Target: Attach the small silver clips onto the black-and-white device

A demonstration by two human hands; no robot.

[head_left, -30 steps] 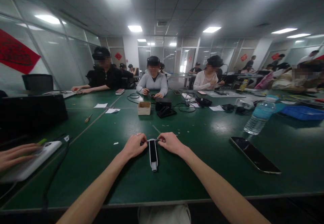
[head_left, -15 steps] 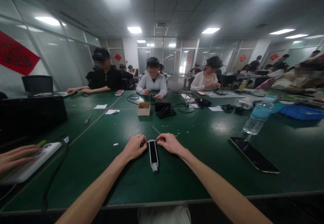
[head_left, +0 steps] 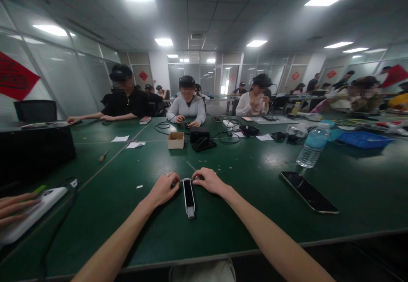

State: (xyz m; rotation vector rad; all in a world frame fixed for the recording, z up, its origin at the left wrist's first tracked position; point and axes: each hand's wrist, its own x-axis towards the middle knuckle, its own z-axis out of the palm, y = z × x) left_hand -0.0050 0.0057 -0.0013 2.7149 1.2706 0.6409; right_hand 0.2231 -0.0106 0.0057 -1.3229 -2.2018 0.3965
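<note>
A slim, white-edged device with a long black face (head_left: 189,197) lies on the green table, its narrow pale tip pointing toward me. My left hand (head_left: 164,187) is at the left of its far end, fingers curled around a small dark piece. On the opposite side, my right hand (head_left: 208,181) pinches another small dark piece by the same end. Fingers hide most of both pieces, so I cannot tell whether they are joined to the device. Beyond my hands, several tiny rings (head_left: 219,169) are scattered on the tabletop.
A black phone (head_left: 308,192) and a water bottle (head_left: 314,146) stand to the right, before a blue tray (head_left: 365,139). A small box (head_left: 176,141) sits ahead beside a black stand (head_left: 204,144). At left, another person's hand (head_left: 15,207) rests on a white device (head_left: 47,205).
The camera view has turned slightly right, so the scene sits further left. Both hands remain at the device's far end, with little visible change in their grip.
</note>
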